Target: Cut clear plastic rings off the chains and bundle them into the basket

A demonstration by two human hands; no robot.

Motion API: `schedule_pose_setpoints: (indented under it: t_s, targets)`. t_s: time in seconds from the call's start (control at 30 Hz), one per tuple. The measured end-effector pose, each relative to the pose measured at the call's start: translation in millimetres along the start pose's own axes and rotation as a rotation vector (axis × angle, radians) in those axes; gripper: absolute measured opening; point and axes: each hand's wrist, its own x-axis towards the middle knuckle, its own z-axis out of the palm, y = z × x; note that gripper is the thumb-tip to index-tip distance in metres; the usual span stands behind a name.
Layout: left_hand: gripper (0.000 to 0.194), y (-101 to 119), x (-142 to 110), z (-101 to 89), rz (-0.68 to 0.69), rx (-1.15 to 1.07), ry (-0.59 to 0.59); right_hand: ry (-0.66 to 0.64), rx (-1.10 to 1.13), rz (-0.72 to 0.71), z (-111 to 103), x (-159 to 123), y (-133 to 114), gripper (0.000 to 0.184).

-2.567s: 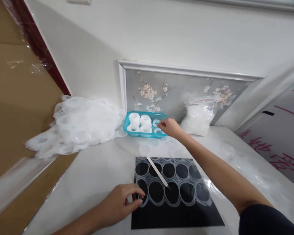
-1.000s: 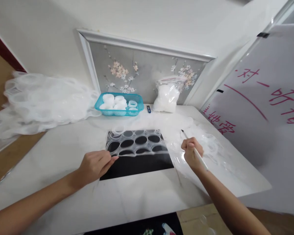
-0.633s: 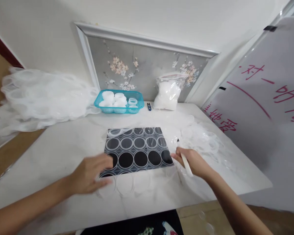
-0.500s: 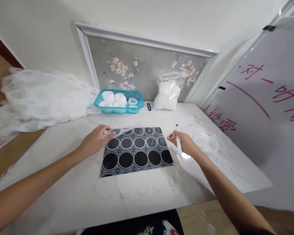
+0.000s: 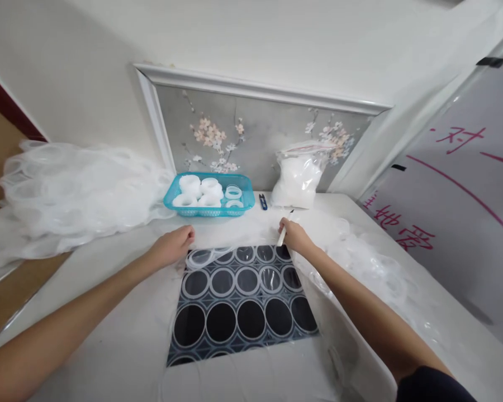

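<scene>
A: Where to look first?

B: At the left hand (image 5: 180,244), beside the far left corner of the mat (image 5: 251,319).

A: Grasping anything?

B: Curled in, fingertips mostly out of sight. Can't tell if pinching the edge of the sheet (image 5: 236,302) or merely resting by it.

A: And opposite?

B: See the right hand (image 5: 294,234) near the far right corner, closed around a white pen (image 5: 281,239), with the dark tip pointing away from the body.

A: And where to find the sheet?

B: Over the mat, between the hands and nearer the body, running past the mat's near edge. Hard to trace there, being so clear. Notice a whiter strip (image 5: 200,259) just beside the left hand; perhaps a fold, but impossible to be sure.

A: How best to handle such thin film?

B: Probably by pressing lightly and evenly at both far corners, and smoothing any fold before going on. Better to keep the pen tip lifted, to avoid snagging.

A: Anything to steer around?

B: Beyond the left hand, mind the tray (image 5: 249,198) of white rings (image 5: 190,185). Beyond the right, mind the bag (image 5: 295,181), with clippers (image 5: 263,202) just left of it. Avoid brushing the pile (image 5: 79,195) left of the left hand, or the heap (image 5: 369,273) beside the right forearm.
</scene>
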Motion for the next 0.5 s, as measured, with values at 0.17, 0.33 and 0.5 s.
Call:
schedule_pose_setpoints:
  t_s: [0.17,0.33,0.5]
  targets:
    - [0.028,-3.6,-0.6,-0.3,0.012,-0.086,0.033,0.138,0.032,0.005,-3.5,0.2,6.3,0.015]
    - [0.015,6.3,-8.7,15.0,0.228,-0.043,-0.105,0.137,0.14,0.035,3.2,-9.5,4.4,0.002]
    - [0.026,9.7,2.5,0.2,0.197,0.299,0.122,0.033,0.287,0.036,-11.2,-59.4,-16.7,0.017]
